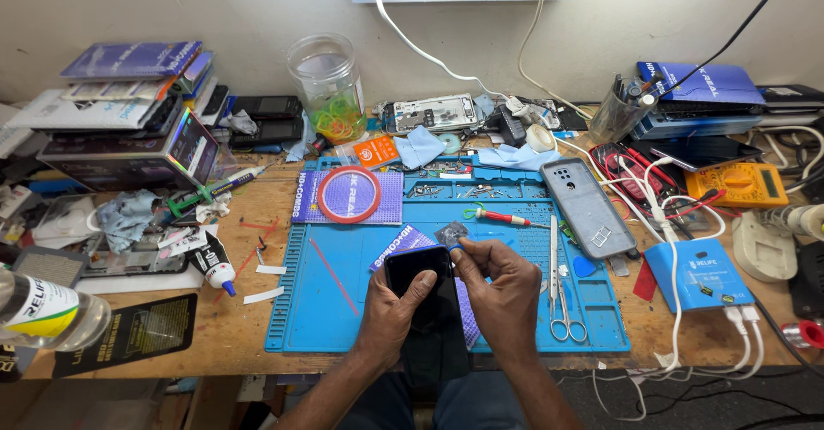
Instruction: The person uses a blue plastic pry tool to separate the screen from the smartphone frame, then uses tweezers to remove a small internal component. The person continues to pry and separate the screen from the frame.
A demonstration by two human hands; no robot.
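A black smartphone [429, 305] with a dark screen lies in my left hand [390, 310], thumb across its glass, over the near edge of a blue work mat [343, 310]. My right hand [502, 288] pinches a small blue-handled tool [456, 245] at the phone's top edge, beside a small grey square part [450, 233]. Both hands are close together just above the mat.
On the mat lie a red tape ring [348, 194], a red-handled screwdriver [502, 217], scissors [566, 310], tweezers [554, 250] and a grey phone back cover [588, 207]. A yellow multimeter [738, 183], glue bottle [215, 267], plastic jar [328, 87], stacked boxes [129, 121] and cables crowd the wooden bench.
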